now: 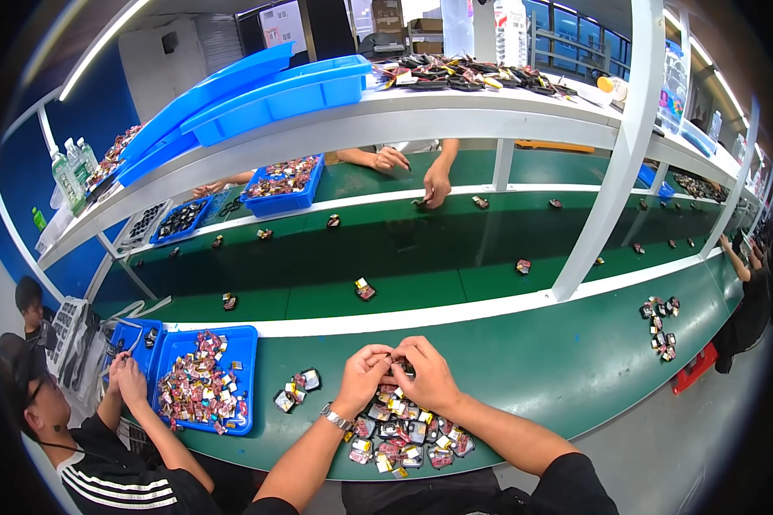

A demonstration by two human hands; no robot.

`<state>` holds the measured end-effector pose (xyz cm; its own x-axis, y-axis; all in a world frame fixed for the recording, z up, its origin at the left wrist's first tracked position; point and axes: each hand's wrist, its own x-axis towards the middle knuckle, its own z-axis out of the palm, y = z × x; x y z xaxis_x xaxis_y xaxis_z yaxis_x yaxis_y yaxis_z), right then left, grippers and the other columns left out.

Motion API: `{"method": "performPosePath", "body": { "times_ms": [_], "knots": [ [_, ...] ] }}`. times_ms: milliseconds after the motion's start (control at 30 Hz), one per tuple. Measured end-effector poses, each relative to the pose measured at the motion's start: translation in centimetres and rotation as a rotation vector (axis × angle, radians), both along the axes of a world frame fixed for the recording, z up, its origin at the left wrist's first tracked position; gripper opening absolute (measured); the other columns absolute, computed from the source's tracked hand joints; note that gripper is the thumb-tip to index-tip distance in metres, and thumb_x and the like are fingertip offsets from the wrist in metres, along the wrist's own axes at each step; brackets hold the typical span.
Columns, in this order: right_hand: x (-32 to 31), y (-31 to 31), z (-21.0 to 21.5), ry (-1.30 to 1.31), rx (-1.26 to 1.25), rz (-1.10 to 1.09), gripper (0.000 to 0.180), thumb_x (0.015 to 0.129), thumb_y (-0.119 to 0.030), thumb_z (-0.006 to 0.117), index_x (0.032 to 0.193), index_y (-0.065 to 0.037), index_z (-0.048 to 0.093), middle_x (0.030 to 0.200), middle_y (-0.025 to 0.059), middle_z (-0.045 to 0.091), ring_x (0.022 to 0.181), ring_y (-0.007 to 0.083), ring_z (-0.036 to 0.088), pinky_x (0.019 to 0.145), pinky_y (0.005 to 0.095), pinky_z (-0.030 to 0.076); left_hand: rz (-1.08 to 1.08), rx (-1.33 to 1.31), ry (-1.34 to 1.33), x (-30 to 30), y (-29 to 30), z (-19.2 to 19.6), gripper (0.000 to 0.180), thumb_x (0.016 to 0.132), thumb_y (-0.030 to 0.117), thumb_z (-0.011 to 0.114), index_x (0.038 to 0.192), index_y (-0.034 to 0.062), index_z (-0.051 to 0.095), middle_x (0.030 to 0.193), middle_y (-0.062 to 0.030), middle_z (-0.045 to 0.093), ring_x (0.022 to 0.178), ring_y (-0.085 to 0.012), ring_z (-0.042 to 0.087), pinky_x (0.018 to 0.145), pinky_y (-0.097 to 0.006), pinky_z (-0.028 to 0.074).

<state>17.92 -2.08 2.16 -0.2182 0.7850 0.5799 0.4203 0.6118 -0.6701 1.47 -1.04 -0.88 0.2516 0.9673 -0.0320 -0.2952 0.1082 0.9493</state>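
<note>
Head view, from the left: a co-worker's hands (127, 378) meet beside a blue tray (251, 378) heaped with small red, white and yellow units. Next, a small group (296, 391) of units lies apart on the green worktop (507, 360). Then comes the person's left hand (362, 378), its grip pinched on one dark unit (404, 366) just above the far edge of a heap (399, 438); the right hand (425, 375) pinches that unit from the other side, fingers hiding most of it. Behind, spaced units ride on the belt (412, 296). Far to the right sits another cluster (660, 330). Judging by this, one unit is being handled and much of the heap remains; whether the group, the cluster or the belt's units are finished, I cannot tell.
</note>
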Motion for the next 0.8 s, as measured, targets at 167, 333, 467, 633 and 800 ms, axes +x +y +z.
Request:
{"method": "performPosePath", "body": {
  "times_ms": [167,333,467,633,800],
  "knots": [
    [0.0,-0.1,-0.2,-0.084,0.071,-0.053,0.016,0.077,-0.003,0.066,0.091,-0.003,0.059,0.098,0.0105,0.057,0.089,0.0286,0.060,0.075,0.0380,0.052,-0.039,0.007,0.004,0.0,0.0,0.1,0.020,0.096,0.000,0.051,0.115,-0.0047,0.052,0.107,-0.0120,0.064,0.093,-0.0161,0.065,0.076,-0.029,0.060],
    [0.3,0.2,-0.2,-0.154,0.126,-0.091,0.015,0.076,-0.003,0.068,0.090,-0.004,0.062,0.095,0.0087,0.059,0.083,0.0257,0.062,0.070,0.0362,0.053,-0.082,-0.026,-0.012,-0.1,-0.1,0.4,0.023,0.095,-0.003,0.049,0.118,-0.0050,0.050,0.112,-0.0136,0.062,0.096,-0.0174,0.065,0.080,-0.030,0.059],
    [0.2,0.4,-0.5,0.067,-0.108,-0.079,0.015,0.077,-0.002,0.070,0.091,-0.003,0.064,0.092,0.0081,0.060,0.071,0.0200,0.063,0.064,0.0312,0.053,-0.096,-0.017,-0.017,0.0,-0.1,0.3,0.023,0.095,-0.004,0.048,0.118,-0.0054,0.050,0.113,-0.0145,0.062,0.098,-0.0184,0.065,0.081,-0.030,0.059],
    [0.1,0.5,-0.6,0.101,-0.165,-0.074,0.014,0.079,-0.004,0.068,0.091,-0.001,0.063,0.091,0.0098,0.060,0.072,0.0233,0.063,0.065,0.0326,0.052,-0.089,-0.031,0.001,0.0,-0.1,0.4,0.022,0.095,-0.005,0.047,0.117,-0.0050,0.050,0.113,-0.0151,0.062,0.099,-0.0191,0.065,0.082,-0.030,0.059],
    [-0.1,0.7,-1.3,0.071,-0.089,-0.103,0.014,0.080,-0.003,0.069,0.093,0.000,0.064,0.089,0.0092,0.061,0.065,0.0174,0.061,0.060,0.0284,0.051,-0.094,-0.014,0.001,0.1,-0.2,0.4,0.023,0.095,-0.005,0.047,0.118,-0.0046,0.049,0.114,-0.0152,0.061,0.099,-0.0192,0.065,0.084,-0.030,0.059]
  ]
}}
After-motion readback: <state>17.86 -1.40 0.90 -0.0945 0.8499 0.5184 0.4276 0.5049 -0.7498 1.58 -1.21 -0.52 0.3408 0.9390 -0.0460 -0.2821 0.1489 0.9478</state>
